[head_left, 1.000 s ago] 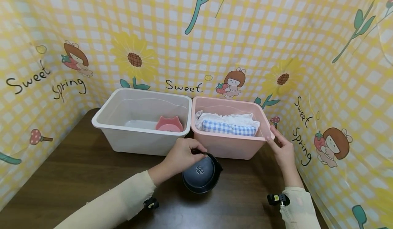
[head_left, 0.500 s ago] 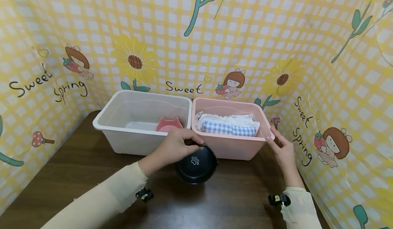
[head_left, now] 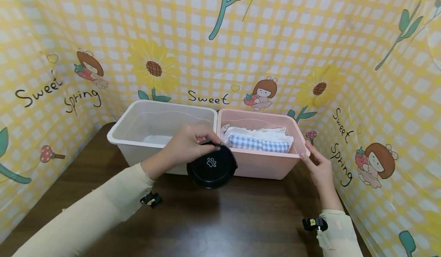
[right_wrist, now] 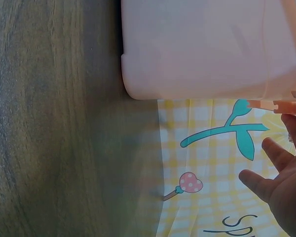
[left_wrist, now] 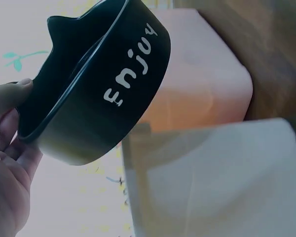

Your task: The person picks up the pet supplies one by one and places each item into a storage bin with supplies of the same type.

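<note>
My left hand pinches the rim of a black cat-eared pet bowl between thumb and fingers. The bowl is tilted in the air in front of the two bins, its paw-print inside facing the head camera. White "Enjoy" lettering shows on its outer wall in the left wrist view. A pink pet bowl lies in the white bin, mostly hidden behind my left hand. At the right end of the pink bin, my right hand holds the rim's corner, with its other fingers spread below it in the right wrist view.
The bins stand side by side at the back of the brown wooden table. A blue-and-white checked cloth bundle and white crumpled material fill much of the pink bin. A yellow checked sheet hangs behind and at both sides.
My left hand has raised the black bowl and moved it leftward toward the white bin, covering most of the pink bowl. My right hand has stayed on the pink bin's corner.
</note>
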Demonstrator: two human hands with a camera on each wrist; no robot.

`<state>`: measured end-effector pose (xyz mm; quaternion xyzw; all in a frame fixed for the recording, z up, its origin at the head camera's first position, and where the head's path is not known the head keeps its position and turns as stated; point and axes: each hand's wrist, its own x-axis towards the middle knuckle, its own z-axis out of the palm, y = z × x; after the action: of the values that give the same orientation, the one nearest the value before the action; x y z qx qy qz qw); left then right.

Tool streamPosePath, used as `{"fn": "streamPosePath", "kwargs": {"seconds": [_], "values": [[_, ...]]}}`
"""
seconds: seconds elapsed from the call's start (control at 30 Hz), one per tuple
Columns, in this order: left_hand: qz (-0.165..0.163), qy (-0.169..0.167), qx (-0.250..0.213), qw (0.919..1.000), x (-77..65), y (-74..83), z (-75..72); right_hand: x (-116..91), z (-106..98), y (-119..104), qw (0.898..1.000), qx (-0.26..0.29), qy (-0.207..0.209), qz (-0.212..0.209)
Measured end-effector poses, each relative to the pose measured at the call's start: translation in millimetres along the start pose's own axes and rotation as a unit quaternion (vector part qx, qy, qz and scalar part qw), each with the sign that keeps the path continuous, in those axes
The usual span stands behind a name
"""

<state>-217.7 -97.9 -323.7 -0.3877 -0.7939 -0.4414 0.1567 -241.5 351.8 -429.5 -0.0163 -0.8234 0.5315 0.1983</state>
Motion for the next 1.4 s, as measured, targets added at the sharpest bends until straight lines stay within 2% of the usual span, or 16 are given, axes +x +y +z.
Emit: {"fn": "streamPosePath", "kwargs": {"seconds": [0.13, 0.27, 0.5, 0.6, 0.87, 1.07, 1.2, 1.4], "values": [[0.029, -0.001, 0.009, 0.9995, 5.3, -2.2, -14.9, 0.7, -0.4, 1.1, 1.0, -0.007, 0.002, -0.003], [0.064, 0.009, 0.04, 0.9971, 9.2, -6.7, -28.5, -1.8, -0.4, 1.4, 1.0, -0.016, 0.001, -0.009], [0.119, 0.03, 0.104, 0.987, 21.5, -8.7, -52.7, -3.6, -0.6, -0.5, 1.0, -0.018, 0.01, -0.018], [0.129, 0.032, 0.124, 0.9834, 25.8, -9.3, -63.1, -3.3, -0.2, -0.1, 1.0, -0.02, 0.012, -0.015], [0.111, 0.043, 0.179, 0.9768, 34.1, -11.5, -91.4, -3.7, 0.5, -0.6, 0.999, -0.029, 0.009, -0.009], [0.11, 0.036, 0.202, 0.9726, 41.6, -15.9, -109.2, -4.3, -0.2, -2.0, 0.999, -0.032, 0.012, -0.01], [0.102, 0.036, 0.216, 0.9703, 43.9, -23.1, -119.0, -5.3, -0.1, -3.7, 0.999, -0.031, 0.012, -0.011], [0.068, 0.038, 0.238, 0.9682, 42.4, -37.5, -132.0, -6.5, 0.6, -5.0, 0.999, -0.032, 0.012, -0.009]]}}
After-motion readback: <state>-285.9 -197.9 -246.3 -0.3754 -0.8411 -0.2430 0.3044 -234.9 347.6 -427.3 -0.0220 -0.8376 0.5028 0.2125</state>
